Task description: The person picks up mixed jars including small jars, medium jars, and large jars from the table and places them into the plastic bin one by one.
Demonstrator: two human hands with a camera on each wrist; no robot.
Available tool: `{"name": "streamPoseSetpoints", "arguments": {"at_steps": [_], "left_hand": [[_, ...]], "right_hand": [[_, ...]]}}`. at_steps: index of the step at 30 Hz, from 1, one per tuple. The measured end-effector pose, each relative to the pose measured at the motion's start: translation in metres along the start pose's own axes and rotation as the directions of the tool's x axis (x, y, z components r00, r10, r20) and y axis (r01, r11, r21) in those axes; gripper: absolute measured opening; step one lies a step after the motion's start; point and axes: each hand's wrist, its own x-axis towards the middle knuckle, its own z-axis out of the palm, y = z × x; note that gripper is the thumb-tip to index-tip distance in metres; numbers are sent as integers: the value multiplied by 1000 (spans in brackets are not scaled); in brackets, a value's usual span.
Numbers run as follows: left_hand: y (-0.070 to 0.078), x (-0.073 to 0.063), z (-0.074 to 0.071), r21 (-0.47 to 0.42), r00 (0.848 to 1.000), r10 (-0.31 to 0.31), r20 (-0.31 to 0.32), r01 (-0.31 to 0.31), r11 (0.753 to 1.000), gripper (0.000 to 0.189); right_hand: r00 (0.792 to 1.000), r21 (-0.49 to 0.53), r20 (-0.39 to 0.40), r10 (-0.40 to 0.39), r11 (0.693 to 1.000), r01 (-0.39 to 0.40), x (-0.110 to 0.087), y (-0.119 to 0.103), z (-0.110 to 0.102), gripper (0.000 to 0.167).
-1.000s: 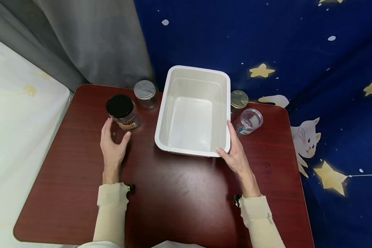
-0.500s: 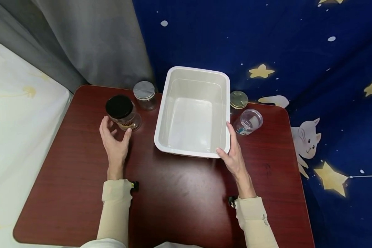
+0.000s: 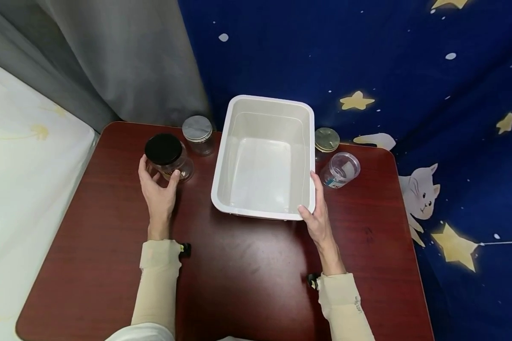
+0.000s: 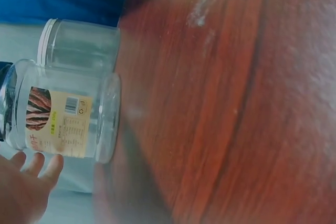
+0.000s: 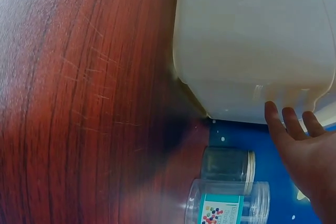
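My left hand (image 3: 160, 196) is at the clear jar with a black lid (image 3: 164, 149), thumb across its front and fingers along its left side. In the left wrist view, three fingertips (image 4: 55, 166) meet the jar's side beside its printed label (image 4: 60, 121). My right hand (image 3: 320, 218) grips the near right corner of a white plastic basin (image 3: 219, 189), thumb over the rim. The right wrist view shows that hand's fingers (image 5: 278, 119) against the basin's outer wall (image 5: 241, 40). Nothing lies inside the basin.
A silver-lidded clear jar (image 3: 198, 135) stands behind the black-lidded one. Right of the basin are a gold-lidded jar (image 3: 326, 140) and a clear jar with a teal label (image 3: 340, 169). All stand on a reddish-brown table (image 3: 247, 270), with curtains (image 3: 281, 47) behind.
My left hand has come in on the black-lidded jar, its thumb moving from beside the jar onto its front. My right hand keeps its grip on the basin; the view has shifted slightly.
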Motion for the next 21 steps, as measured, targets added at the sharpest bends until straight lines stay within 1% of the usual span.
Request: {"name": "streamPoseSetpoints", "arguments": {"at_steps": [5,11,16,21], "left_hand": [[0,4,2,-8,999,-17,31,17,1000,84],[1,7,2,-15,999,-29,34,30,999,85],[-1,13,1,-45,999,-31,40,33,998,89],[-6,24,3,-105,999,-12,49,18,994,96]], "right_hand": [[1000,8,-20,-8,1000,8,-1,2,1,84],[1000,6,-18,6,1000,-6,-1,1,1,83],[1000,9,-14,0,1000,0,-1,1,1,84],[1000,6,-12,2,1000,-2,-1,2,2,83]]}}
